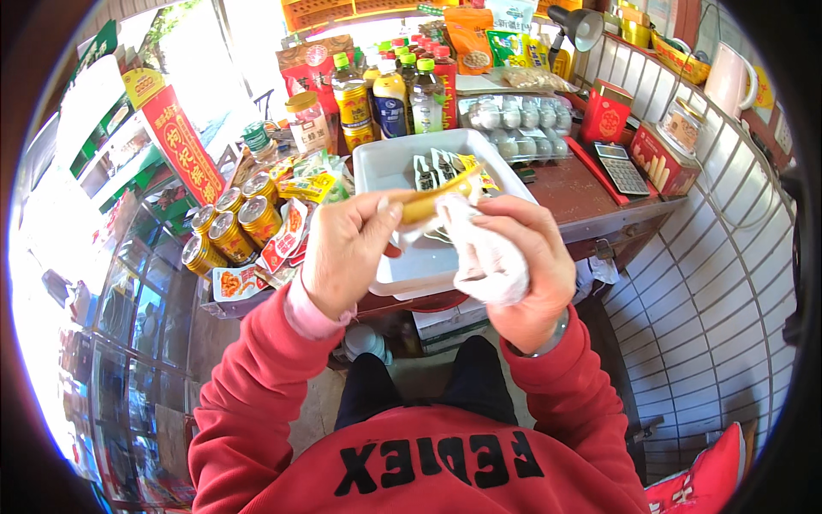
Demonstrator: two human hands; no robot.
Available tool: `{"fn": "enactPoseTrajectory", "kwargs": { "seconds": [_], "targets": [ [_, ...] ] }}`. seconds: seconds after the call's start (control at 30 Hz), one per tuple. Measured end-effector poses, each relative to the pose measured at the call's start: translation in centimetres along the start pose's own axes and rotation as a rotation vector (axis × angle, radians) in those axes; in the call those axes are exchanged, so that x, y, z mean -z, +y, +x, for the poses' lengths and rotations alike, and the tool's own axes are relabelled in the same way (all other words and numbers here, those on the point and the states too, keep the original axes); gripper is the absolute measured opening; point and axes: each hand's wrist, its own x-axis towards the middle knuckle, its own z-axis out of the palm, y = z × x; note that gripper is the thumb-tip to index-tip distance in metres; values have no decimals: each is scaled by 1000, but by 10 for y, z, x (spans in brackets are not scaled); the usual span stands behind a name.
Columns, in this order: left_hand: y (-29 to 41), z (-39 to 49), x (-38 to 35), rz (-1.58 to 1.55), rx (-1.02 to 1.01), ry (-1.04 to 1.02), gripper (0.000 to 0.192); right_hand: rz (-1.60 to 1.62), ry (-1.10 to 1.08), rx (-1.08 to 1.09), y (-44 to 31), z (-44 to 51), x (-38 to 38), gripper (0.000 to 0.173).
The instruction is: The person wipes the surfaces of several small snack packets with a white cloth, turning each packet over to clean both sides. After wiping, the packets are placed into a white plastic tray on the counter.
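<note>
Both my hands are raised over a white plastic bin (443,263) on the table. Between the thumb and fingers of my left hand (350,247) is one end of a yellow snack packet (424,207). My right hand (530,263) grips a crumpled whitish cloth (491,260), which touches the packet's other end. Inside the bin, beyond the hands, lie small black-and-white packets (425,172) and a yellow one (478,168). The cloth and my right fingers partly hide the packet.
Gold drink cans (234,234) and snack packets (286,238) stand left of the bin. Behind it are drink bottles (388,96) and egg cartons (517,119). A calculator (620,168), a red box (664,157) and a tiled wall (713,257) are at the right.
</note>
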Motion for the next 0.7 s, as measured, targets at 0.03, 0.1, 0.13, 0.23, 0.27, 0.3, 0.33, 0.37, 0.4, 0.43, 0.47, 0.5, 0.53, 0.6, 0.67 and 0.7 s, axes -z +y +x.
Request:
{"fn": "enactPoseTrajectory", "kwargs": {
  "seconds": [0.03,0.1,0.13,0.23,0.27,0.3,0.33,0.37,0.4,0.43,0.47,0.5,0.53,0.6,0.67,0.7],
  "targets": [
    [2,-6,-6,-3,2,-29,32,-46,3,55,-3,1,-3,43],
    [-1,-17,-20,-80,-57,33,28,-85,-6,108,-3,-2,-8,35],
    [-4,-22,-24,-99,-67,40,27,-115,-2,162,-3,-3,-9,35],
    [3,-33,-36,-304,-38,117,27,-200,-1,296,-1,-10,-17,35],
    [2,-36,-38,-335,-11,128,26,-214,-2,308,-1,-12,-18,35],
    [1,-40,-42,-354,-20,141,26,-226,-4,323,0,-13,-19,36],
    [-2,-43,-46,-372,-30,155,26,-234,2,323,0,-13,-20,36],
    [-5,-45,-48,-391,-39,168,25,-242,7,324,0,-14,-20,36],
    [-6,-49,-49,-353,-95,176,25,-251,14,324,0,-14,-20,37],
    [-8,-51,-50,-380,-98,197,24,-253,3,337,0,-14,-19,37],
    [-11,-52,-52,-407,-101,218,24,-256,-8,351,1,-14,-18,37],
    [-15,-53,-54,-434,-105,238,24,-260,-19,364,2,-14,-17,37],
    [-18,-53,-54,-316,-176,250,24,-270,-10,357,1,-14,-17,37],
    [-24,-54,-54,-78,-317,272,26,-291,8,343,1,-14,-16,36],
    [-26,-58,-51,-69,-309,244,28,-309,18,341,5,-12,-11,37],
    [-27,-60,-50,-63,-305,231,29,-317,22,341,6,-10,-10,37]
  ]
}}
